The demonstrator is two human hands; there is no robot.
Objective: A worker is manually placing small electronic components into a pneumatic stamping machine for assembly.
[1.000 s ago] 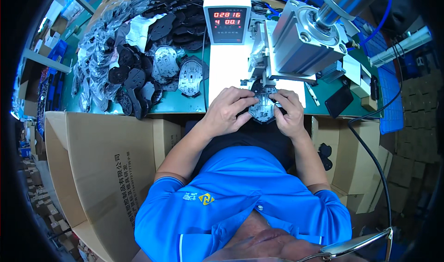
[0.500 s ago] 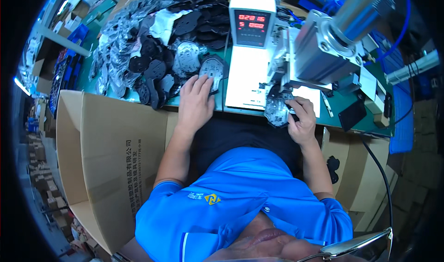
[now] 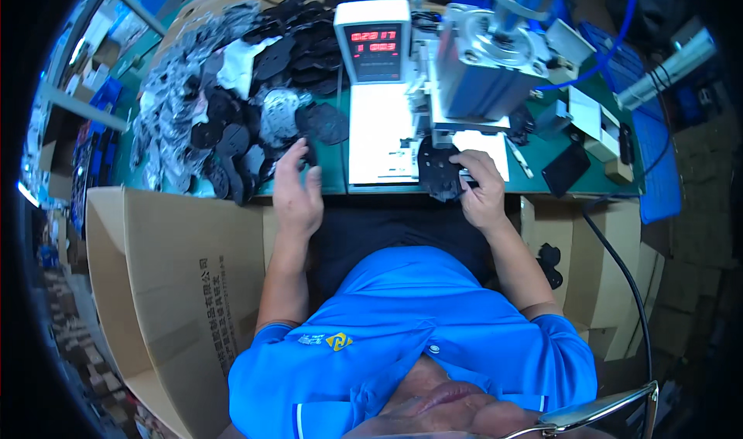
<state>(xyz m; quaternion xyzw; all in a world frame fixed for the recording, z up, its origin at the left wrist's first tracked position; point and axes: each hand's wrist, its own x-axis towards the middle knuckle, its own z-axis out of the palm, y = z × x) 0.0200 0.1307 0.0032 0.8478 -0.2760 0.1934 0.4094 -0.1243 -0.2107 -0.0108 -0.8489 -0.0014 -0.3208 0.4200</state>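
Note:
A black moulded plastic plate (image 3: 438,169) with small holes sits under the press head at the bench's front edge. My right hand (image 3: 484,190) grips its right side between thumb and fingers. To the left, my left hand (image 3: 298,199) hovers at the bench edge, thumb and fingers apart, holding nothing. Just beyond its fingertips lies another dark plastic plate (image 3: 323,123), beside a part in clear wrapping (image 3: 280,118). The press (image 3: 484,63), with a silver metal cylinder, stands over the right-hand plate and hides its far end.
A white box with a lit red display (image 3: 375,44) stands behind a bright white base plate (image 3: 379,129). Black parts (image 3: 232,141) and clear plastic bags (image 3: 166,106) heap up on the left. A large cardboard box (image 3: 178,276) stands at my left; a black phone-like slab (image 3: 566,169) lies right.
My left hand has come off the plate by the pile and drawn back. My right hand stays on its plate at the press. Both plates look darker, and the display reading has changed.

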